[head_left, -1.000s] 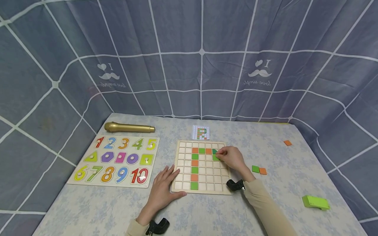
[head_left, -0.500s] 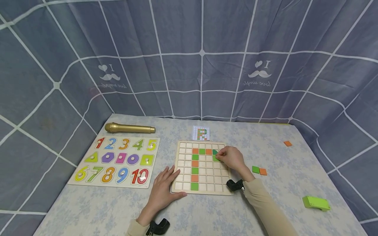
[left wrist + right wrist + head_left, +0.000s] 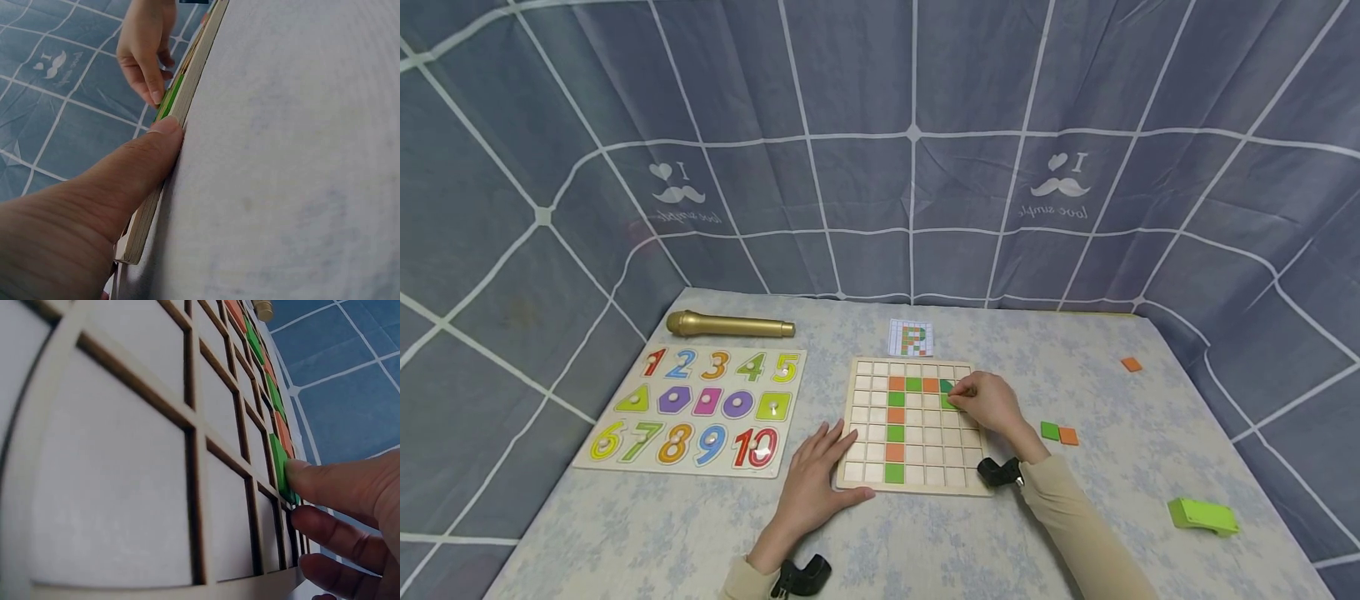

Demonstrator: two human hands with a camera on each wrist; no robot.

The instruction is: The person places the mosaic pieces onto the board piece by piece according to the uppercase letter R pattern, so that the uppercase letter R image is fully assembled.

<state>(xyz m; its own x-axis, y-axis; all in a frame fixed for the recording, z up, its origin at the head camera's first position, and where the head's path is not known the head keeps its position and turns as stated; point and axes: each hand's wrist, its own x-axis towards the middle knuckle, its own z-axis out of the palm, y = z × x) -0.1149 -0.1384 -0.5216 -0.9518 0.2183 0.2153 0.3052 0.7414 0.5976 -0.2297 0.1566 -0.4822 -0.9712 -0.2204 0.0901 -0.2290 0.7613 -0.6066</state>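
Note:
A square wooden grid board (image 3: 925,490) lies on the table, with a column and a short top row of orange and green square tiles set in its cells. At the row's right end my right hand (image 3: 988,402) pinches a green tile (image 3: 279,465), thumb against its face in the right wrist view. In the head view, fingertips cover part of the green there. My left hand (image 3: 812,487) rests at the board's front left corner, fingers spread along the left side. Its thumb (image 3: 156,140) touches the front edge.
Behind the board lies a small pattern card (image 3: 911,338). A number-and-shape puzzle board (image 3: 688,408) and gold microphone (image 3: 730,324) are at left. To the right are a loose green tile (image 3: 1049,430), orange tiles (image 3: 1068,436) and a light-green block (image 3: 1202,517).

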